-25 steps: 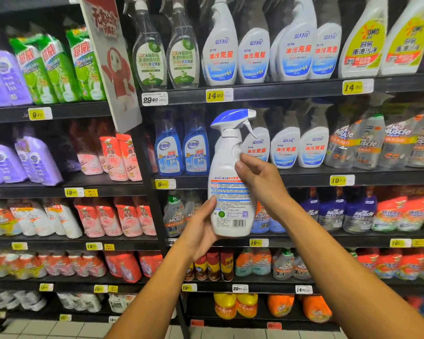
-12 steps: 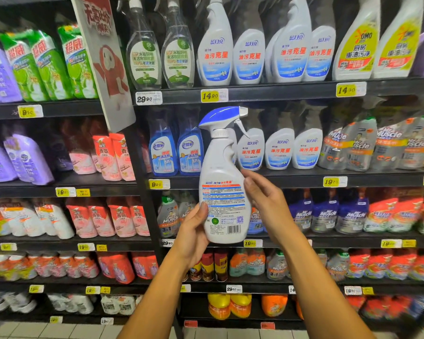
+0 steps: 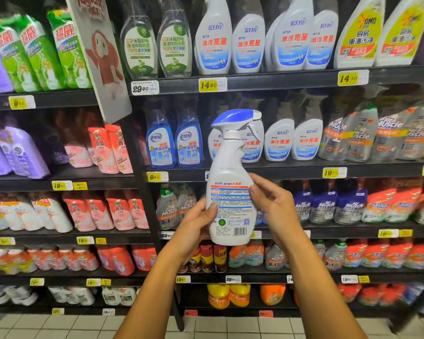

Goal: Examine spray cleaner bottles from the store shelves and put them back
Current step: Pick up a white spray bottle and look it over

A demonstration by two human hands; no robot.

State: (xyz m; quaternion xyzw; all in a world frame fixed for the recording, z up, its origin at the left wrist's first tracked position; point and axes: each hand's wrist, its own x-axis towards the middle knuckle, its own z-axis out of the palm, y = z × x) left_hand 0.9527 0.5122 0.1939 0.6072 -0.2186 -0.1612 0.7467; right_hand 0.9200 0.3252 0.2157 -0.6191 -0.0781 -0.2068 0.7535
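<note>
A white spray cleaner bottle (image 3: 230, 182) with a blue trigger head is held upright in front of the shelves, its back label with small print and a barcode turned toward me. My left hand (image 3: 196, 228) cups its lower left side, thumb on the label. My right hand (image 3: 272, 204) grips its right side at mid-height, fingers behind the bottle. Behind it, matching white bottles (image 3: 279, 140) stand in a row on the second shelf (image 3: 291, 170).
Black shelves carry more spray bottles on the top shelf (image 3: 255, 80), blue glass cleaner bottles (image 3: 174, 143), refill pouches (image 3: 103, 148) on the left bay and a hanging sign (image 3: 101, 52). A tiled floor (image 3: 206, 331) runs below.
The bottle has come lower and slightly toward me, and my right hand has slid down from the neck to the label area. The view has shifted a little to the right.
</note>
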